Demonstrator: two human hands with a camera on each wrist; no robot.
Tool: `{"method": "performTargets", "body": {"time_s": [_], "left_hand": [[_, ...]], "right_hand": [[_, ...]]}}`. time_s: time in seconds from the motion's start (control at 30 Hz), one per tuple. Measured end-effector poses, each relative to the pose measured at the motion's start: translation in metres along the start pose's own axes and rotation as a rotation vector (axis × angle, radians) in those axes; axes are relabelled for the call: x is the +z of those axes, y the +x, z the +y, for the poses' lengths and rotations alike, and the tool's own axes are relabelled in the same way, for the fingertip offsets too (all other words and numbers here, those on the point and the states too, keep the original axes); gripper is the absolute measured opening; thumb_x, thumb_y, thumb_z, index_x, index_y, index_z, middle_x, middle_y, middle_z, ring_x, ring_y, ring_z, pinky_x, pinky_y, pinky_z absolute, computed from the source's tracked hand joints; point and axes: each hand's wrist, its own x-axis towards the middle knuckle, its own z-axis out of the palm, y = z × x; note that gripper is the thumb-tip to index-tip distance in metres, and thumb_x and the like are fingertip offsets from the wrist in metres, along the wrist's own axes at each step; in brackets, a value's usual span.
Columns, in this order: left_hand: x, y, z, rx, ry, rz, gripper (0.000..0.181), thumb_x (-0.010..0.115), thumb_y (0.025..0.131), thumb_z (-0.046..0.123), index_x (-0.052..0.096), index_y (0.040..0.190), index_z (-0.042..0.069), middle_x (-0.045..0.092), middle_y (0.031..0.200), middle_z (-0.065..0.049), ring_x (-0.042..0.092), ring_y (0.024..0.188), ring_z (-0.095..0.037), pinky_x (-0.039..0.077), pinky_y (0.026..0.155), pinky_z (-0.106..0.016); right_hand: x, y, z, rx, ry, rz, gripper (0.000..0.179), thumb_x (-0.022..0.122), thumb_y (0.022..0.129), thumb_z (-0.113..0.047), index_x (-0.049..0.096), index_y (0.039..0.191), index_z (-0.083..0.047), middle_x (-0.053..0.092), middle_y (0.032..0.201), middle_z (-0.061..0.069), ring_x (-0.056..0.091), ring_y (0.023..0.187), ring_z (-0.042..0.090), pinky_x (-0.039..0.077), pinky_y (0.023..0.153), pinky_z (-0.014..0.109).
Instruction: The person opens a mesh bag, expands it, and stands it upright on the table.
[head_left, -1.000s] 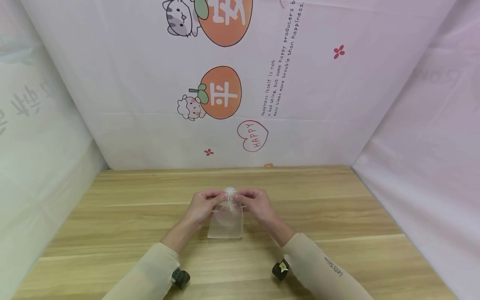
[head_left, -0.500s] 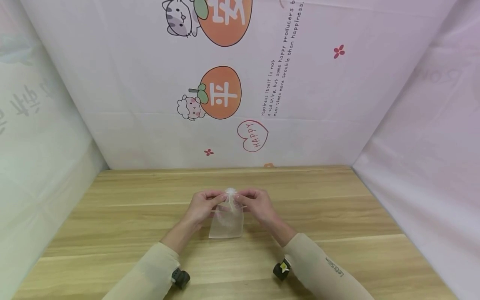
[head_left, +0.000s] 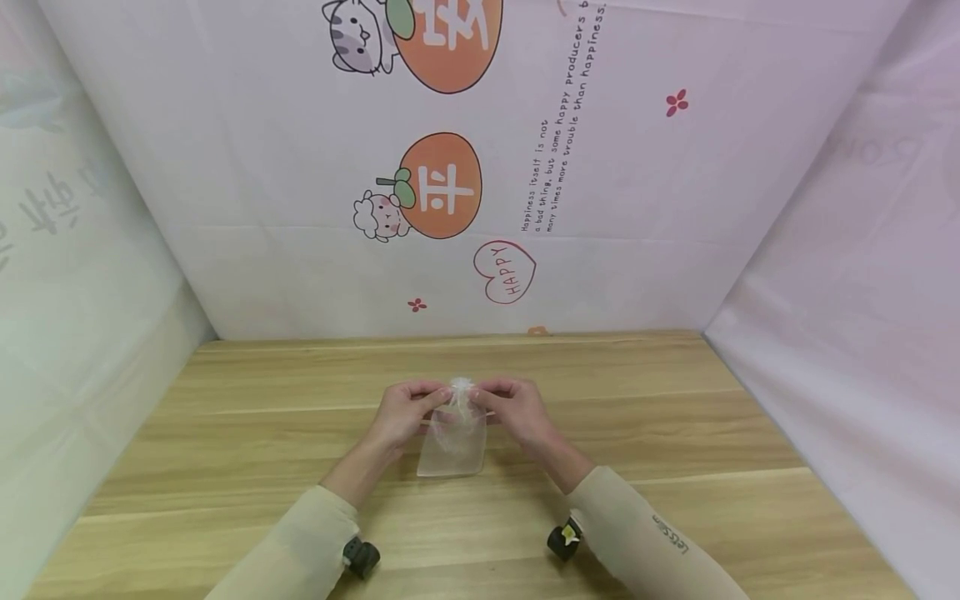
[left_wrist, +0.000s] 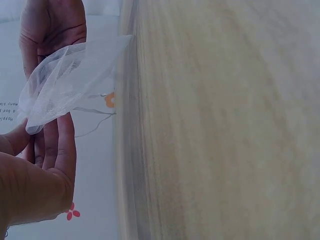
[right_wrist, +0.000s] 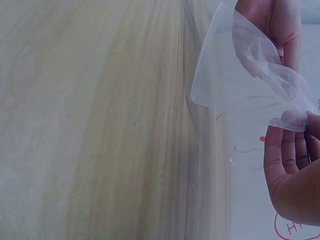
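A small sheer white drawstring pouch (head_left: pixel 454 446) hangs between both hands, its neck gathered and ruffled at the top. My left hand (head_left: pixel 403 412) pinches the left side of that neck between thumb and fingers. On the opposite side, my right hand (head_left: pixel 516 408) pinches it likewise. Thin cords dangle from the pouch (left_wrist: pixel 67 80) in the left wrist view. In the right wrist view the mesh of the pouch (right_wrist: pixel 215 65) is see-through, and no contents show in it.
A wood-grain table (head_left: pixel 637 433) lies beneath the hands. White printed cloth (head_left: pixel 615 275) rises behind it, with more cloth at both sides. A small black camera sits on each sleeved wrist.
The gathered neck of the pouch has loosened and spread slightly, with its ruffled top a little lower. Both hands stay in nearly the same place.
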Motion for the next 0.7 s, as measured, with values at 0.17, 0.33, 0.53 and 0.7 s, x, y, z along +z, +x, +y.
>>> {"method": "performTargets", "body": {"time_s": [0.17, 0.33, 0.53, 0.7], "left_hand": [[0.0001, 0.0000, 0.0001, 0.003, 0.007, -0.002, 0.019, 0.069, 0.097, 0.015, 0.072, 0.108, -0.001, 0.073, 0.097, -0.007, 0.073, 0.079, -0.021, 0.061, 0.071, -0.034], [0.0001, 0.0001, -0.0001, 0.005, 0.013, -0.005, 0.019, 0.069, 0.097, 0.015, 0.072, 0.108, -0.001, 0.073, 0.097, -0.007, 0.073, 0.079, -0.021, 0.061, 0.071, -0.034], [-0.0002, 0.0001, -0.0001, 0.001, 0.008, 0.001, 0.019, 0.069, 0.097, 0.015, 0.072, 0.107, 0.000, 0.073, 0.097, -0.007, 0.073, 0.079, -0.021, 0.061, 0.069, -0.032], [-0.0004, -0.0003, -0.0002, -0.002, -0.007, 0.004, 0.018, 0.069, 0.097, 0.014, 0.072, 0.107, -0.001, 0.074, 0.096, -0.007, 0.073, 0.078, -0.021, 0.060, 0.067, -0.031]], "right_hand": [[-0.0004, -0.0007, -0.0007, 0.002, 0.002, 0.004, 0.013, 0.069, 0.094, -0.003, 0.071, 0.100, 0.008, 0.071, 0.091, 0.011, 0.067, 0.080, 0.018, 0.060, 0.077, 0.046], [-0.0015, -0.0011, -0.0009, 0.005, 0.001, 0.003, 0.014, 0.070, 0.094, -0.004, 0.072, 0.100, 0.008, 0.071, 0.090, 0.010, 0.067, 0.079, 0.017, 0.060, 0.077, 0.046], [-0.0036, -0.0005, 0.0004, 0.005, 0.000, -0.001, 0.015, 0.070, 0.094, -0.004, 0.071, 0.102, 0.009, 0.071, 0.090, 0.012, 0.067, 0.079, 0.019, 0.060, 0.078, 0.047], [-0.0038, -0.0033, -0.0043, 0.009, -0.004, -0.007, 0.017, 0.069, 0.095, -0.003, 0.070, 0.104, 0.011, 0.071, 0.090, 0.012, 0.068, 0.080, 0.019, 0.059, 0.080, 0.049]]}}
